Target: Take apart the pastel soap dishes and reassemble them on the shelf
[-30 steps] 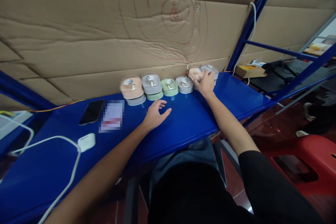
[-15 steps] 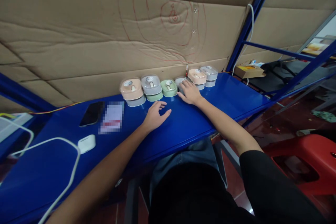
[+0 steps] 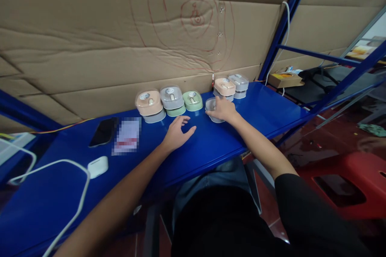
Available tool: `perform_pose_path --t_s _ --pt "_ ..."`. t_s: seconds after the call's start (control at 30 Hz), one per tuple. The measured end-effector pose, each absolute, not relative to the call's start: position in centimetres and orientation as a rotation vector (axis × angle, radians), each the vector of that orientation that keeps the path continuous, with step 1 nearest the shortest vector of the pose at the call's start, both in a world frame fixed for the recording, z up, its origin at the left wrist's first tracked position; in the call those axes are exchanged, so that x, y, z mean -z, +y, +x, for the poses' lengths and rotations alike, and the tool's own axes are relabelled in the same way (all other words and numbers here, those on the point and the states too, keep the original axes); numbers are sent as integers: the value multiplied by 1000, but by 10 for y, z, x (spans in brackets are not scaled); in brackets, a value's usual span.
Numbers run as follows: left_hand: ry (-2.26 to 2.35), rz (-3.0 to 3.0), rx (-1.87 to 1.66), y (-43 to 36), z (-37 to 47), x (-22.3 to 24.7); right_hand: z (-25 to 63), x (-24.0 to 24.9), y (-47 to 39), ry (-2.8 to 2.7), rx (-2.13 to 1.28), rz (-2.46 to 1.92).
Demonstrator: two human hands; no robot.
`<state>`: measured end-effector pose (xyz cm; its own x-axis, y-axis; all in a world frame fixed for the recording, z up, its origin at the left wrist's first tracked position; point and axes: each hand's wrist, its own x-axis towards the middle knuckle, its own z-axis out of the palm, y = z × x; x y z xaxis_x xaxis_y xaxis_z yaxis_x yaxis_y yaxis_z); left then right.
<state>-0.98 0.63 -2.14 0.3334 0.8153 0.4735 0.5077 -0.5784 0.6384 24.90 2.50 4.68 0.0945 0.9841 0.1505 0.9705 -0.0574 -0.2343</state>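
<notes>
My right hand [image 3: 223, 109] is closed on a grey container [image 3: 211, 106] with a clear lid, low over or on the blue table [image 3: 193, 156]. My left hand [image 3: 178, 131] rests near the table, fingers apart, holding nothing. Beyond it is a single green container [image 3: 193, 100]. To its left, a grey container [image 3: 171, 97] sits on a green one, and a peach container [image 3: 149, 103] sits on a grey one. At the right, another peach container [image 3: 224, 86] and a grey container [image 3: 238, 82] top two more stacks.
A dark phone [image 3: 104, 131], a blurred-out flat item [image 3: 126, 135] and a white case [image 3: 98, 166] lie at the left, beside a white cable [image 3: 86, 188]. Cardboard [image 3: 90, 48] stands behind. A red stool [image 3: 346, 184] is at the right.
The grey container has come out of the row toward me and slightly right, with my right hand now closed on it. My left hand has stayed in place.
</notes>
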Motion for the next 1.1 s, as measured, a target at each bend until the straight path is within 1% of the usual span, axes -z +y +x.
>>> perform_pose_path --t_s 0.1,0.2,0.27,0.37,0.47,0.57,0.77,1.1 --pt "1164 2167 -1129 6 -11 22 264 -51 20 -2129 -215 -1975" --pt "1105 2094 -1128 8 -12 22 277 -49 19 -2400 -476 -1477" --pt "1036 2073 -1108 9 -13 22 279 -43 22 -2478 -645 -1109" --pt "959 2095 -1032 8 -15 18 270 -32 25 -2489 -666 -872" --pt "935 2161 -935 5 -15 13 257 -27 24 -2508 -588 -822" --pt "973 2175 -913 4 -17 11 252 -30 21 -2495 -579 -841" --pt "1021 2201 -920 7 -21 9 265 -41 21 -2317 -689 -1027" --pt "1023 2370 -853 6 -27 4 301 -31 40 -2088 -792 -1245"
